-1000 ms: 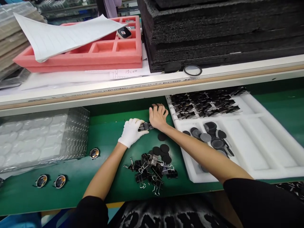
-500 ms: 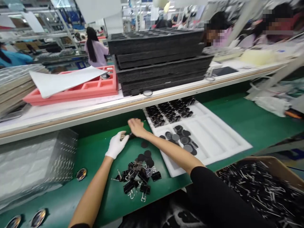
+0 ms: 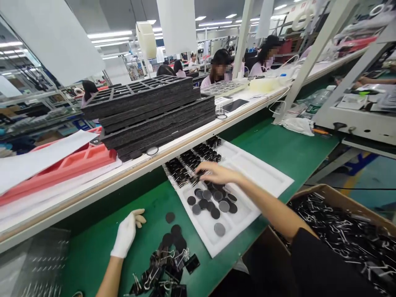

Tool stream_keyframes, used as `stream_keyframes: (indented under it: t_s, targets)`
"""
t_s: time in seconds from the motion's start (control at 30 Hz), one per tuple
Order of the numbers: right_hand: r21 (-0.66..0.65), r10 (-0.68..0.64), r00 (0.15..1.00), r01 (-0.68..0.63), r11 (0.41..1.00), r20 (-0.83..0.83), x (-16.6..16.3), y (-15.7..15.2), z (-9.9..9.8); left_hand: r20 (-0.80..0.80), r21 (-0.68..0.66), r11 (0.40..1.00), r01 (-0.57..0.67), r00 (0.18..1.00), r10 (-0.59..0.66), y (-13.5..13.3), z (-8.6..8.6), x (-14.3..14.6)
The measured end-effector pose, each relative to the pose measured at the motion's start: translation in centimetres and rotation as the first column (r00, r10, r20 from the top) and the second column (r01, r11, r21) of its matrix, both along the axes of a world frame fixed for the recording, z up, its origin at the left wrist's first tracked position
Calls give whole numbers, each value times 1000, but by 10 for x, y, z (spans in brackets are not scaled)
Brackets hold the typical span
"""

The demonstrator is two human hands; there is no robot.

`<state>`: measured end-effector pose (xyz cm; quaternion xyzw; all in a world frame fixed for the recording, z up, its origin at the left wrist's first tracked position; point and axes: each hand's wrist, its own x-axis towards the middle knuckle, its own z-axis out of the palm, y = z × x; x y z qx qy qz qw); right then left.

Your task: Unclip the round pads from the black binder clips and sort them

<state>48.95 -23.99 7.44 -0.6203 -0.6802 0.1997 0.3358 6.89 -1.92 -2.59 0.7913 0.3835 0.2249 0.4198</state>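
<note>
The white-gloved left hand (image 3: 126, 232) is lying on or just above the green table (image 3: 148, 239), its fingers loosely parted. The bare right hand (image 3: 215, 172) is bending its fingers over black binder clips (image 3: 176, 170) lying in rows in a white foam tray (image 3: 262, 165); blur is hiding whether it is pinching one. Round grey and black discs (image 3: 224, 206) are lying nearby in the tray. Loose black clips with silver wire handles (image 3: 192, 264) are lying beside round black discs (image 3: 176, 230) on the table

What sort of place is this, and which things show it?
Probably a factory assembly area: a green workbench with a white tray holding many clips, a large box heaped with more clips, and several people in the background.
</note>
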Motion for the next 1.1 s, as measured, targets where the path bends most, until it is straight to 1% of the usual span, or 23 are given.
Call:
stream_keyframes:
  t_s: [0.03,0.07,0.1,0.13,0.17,0.2,0.23,0.27,0.3,0.33,0.4,0.47,0.53,0.6,0.63,0.77,0.9,0.93,0.97,1.0,1.1]
  targets:
    - [21,-124,992,124,992,28,39,-11,-1,-10,4,1000,4,1000,-4,1,0,0]
    - [20,-261,964,261,965,56,75,-19,-4,-17,2,1000,5,1000,-5,2,0,1]
    - [-2,-407,911,408,913,68,109,-26,-8,-22,-4,1000,1,1000,-1,3,0,1]
    - [-38,-544,835,548,836,76,139,-29,-13,-28,-11,1000,-7,1000,7,4,0,2]
    - [-81,-648,756,655,752,92,164,-30,-19,-34,-18,1000,-21,999,20,5,0,2]
    - [-125,-718,688,726,676,106,185,-29,-26,-42,-21,999,-34,999,34,5,0,3]
    - [-167,-758,642,765,622,120,201,-27,-32,-53,-19,999,-48,998,47,6,0,3]
    - [-205,-773,621,780,592,131,214,-23,-39,-67,-13,998,-59,996,58,6,1,4]
    - [-236,-772,621,777,583,136,222,-17,-45,-82,-6,998,-66,995,65,5,1,4]
    - [-264,-762,634,764,589,136,228,-12,-51,-96,2,997,-71,993,71,5,2,4]
    - [-294,-732,666,735,610,144,233,0,-62,-118,17,997,-75,990,76,4,3,4]
    - [-298,-698,691,717,631,187,232,8,-72,-138,28,996,-81,987,84,4,4,4]
    - [-251,-666,707,707,661,238,231,11,-81,-160,37,995,-97,982,102,5,3,3]
    - [-177,-659,712,700,691,241,231,10,-90,-178,45,992,-120,976,126,6,2,3]
    - [-134,-674,706,706,696,219,232,9,-94,-186,47,990,-131,973,137,7,1,3]
    - [-8,-737,667,742,670,105,239,6,-105,-188,33,986,-163,968,166,10,-2,5]
    - [42,-698,708,698,714,110,237,7,-107,-151,37,985,-167,974,170,8,0,11]
    - [50,-695,709,695,717,117,234,7,-106,-146,40,986,-164,975,168,7,2,13]
    - [61,-701,702,700,711,125,232,7,-105,-141,40,986,-162,976,166,6,3,14]
    - [74,-719,683,717,694,131,229,7,-104,-134,36,986,-162,977,165,6,5,15]
    - [106,-790,595,784,611,149,221,4,-100,-80,-10,983,-185,980,184,6,5,18]
